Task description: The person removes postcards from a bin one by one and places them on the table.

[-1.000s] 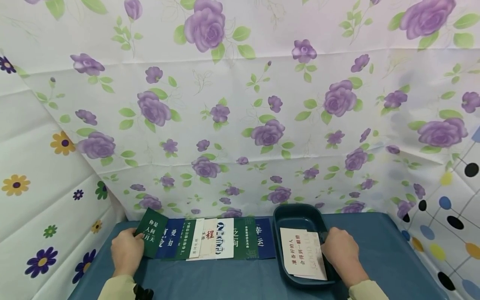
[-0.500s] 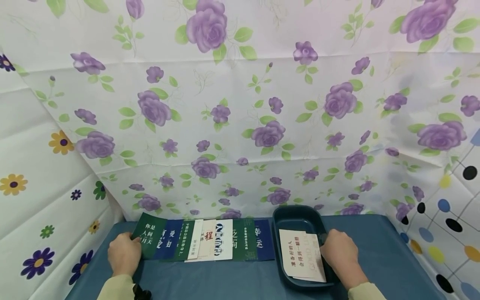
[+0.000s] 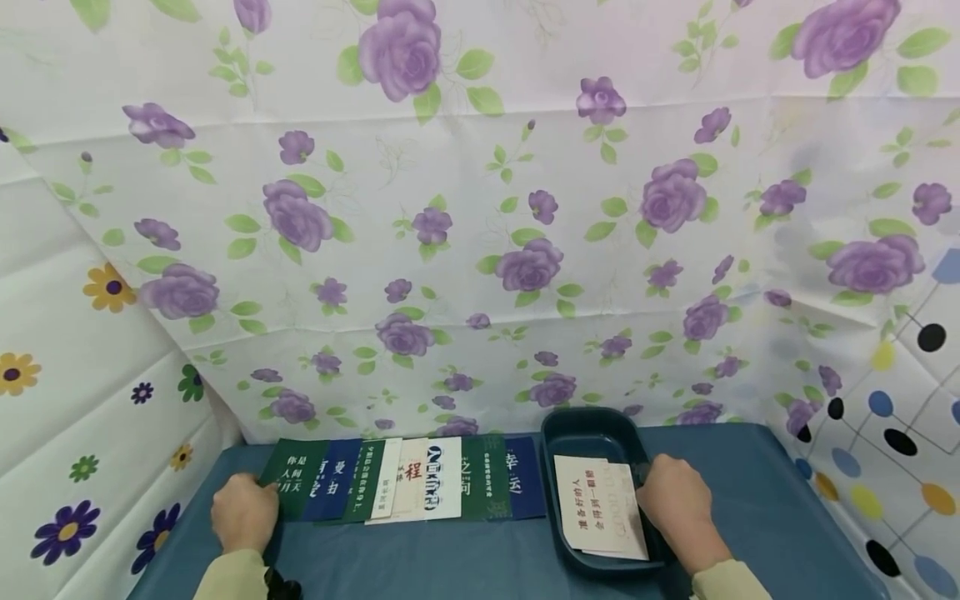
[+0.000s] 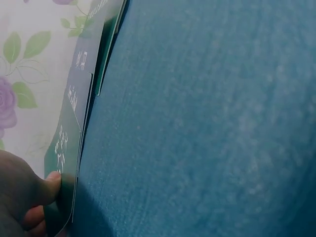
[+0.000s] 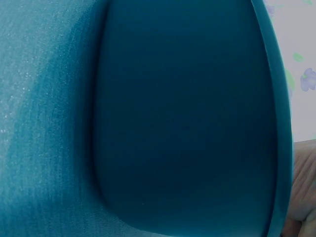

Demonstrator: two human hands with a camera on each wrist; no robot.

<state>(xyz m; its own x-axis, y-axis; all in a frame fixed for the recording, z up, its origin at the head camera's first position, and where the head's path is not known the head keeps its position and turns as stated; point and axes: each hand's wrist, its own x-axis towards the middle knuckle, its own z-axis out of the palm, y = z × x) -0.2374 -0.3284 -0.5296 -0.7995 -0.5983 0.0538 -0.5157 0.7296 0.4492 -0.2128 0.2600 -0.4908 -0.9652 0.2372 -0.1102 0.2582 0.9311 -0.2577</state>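
At the left end of an overlapping row of printed cards, my left hand (image 3: 243,512) pinches the edge of a dark green card (image 3: 292,483). In the left wrist view the thumb lies on top of this green card (image 4: 66,153) with fingers beneath it. The row runs right through a blue card (image 3: 333,492), white cards (image 3: 447,500), a green card (image 3: 474,492) and a dark blue card (image 3: 527,492). My right hand (image 3: 677,500) grips the right rim of a dark teal tray (image 3: 551,433), whose outer wall (image 5: 187,123) fills much of the right wrist view. White cards (image 3: 592,508) lie inside it.
A blue cloth (image 3: 420,567) covers the table. Behind it rises a white sheet with purple roses (image 3: 480,367), and patterned sheets (image 3: 97,433) close off the sides. The tray stands just right of the card row.
The green card in my left hand was tilted and has been turned straight and lowered, lining up with the row. My right hand keeps its grip on the tray.
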